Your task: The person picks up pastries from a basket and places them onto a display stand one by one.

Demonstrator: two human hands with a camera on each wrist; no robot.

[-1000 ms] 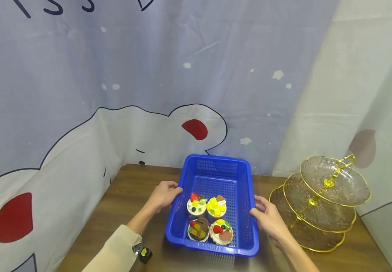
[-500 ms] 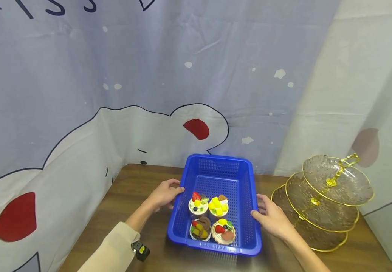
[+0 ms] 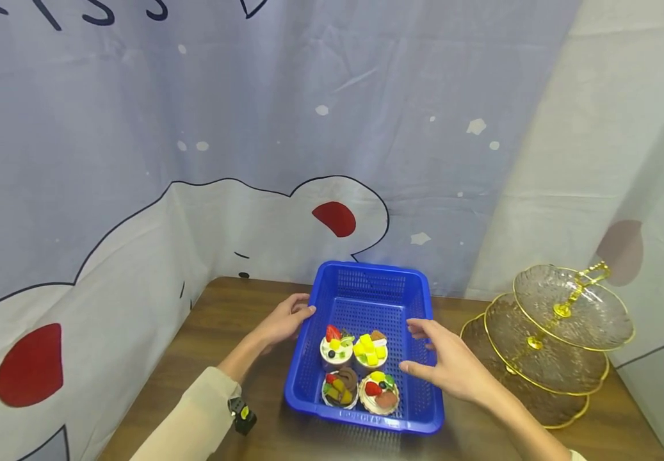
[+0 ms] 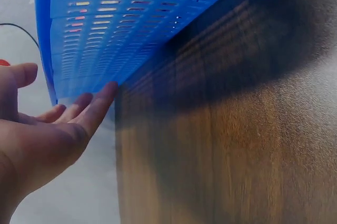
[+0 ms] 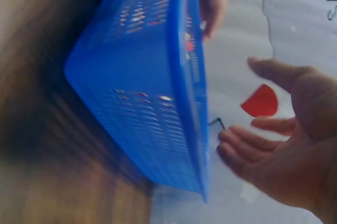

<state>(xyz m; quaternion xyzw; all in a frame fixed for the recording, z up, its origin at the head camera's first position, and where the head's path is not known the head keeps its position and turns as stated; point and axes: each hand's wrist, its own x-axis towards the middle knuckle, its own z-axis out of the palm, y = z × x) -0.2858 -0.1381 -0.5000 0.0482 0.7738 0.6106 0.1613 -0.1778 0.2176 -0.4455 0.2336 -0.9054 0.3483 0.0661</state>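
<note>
A blue plastic basket rests on the wooden table, with several small fruit-topped cakes grouped in its near half. Among them are a strawberry-topped cup, one with yellow cubes, a chocolate one and a tart with red berries. My left hand is at the basket's left side, thumb by the rim; in the left wrist view its fingers lie extended along the perforated wall. Over the right rim hovers my right hand, thumb and fingers spread and holding nothing.
A three-tier glass stand with gold rims and a gold handle stands to the right of the basket. Behind the wooden table hangs a printed cloth, which also runs along the left side.
My right hand has come off the basket's right side, rising and moving left over its rim. The left hand has loosened and shifted slightly up along the left side. The basket stays in place.
</note>
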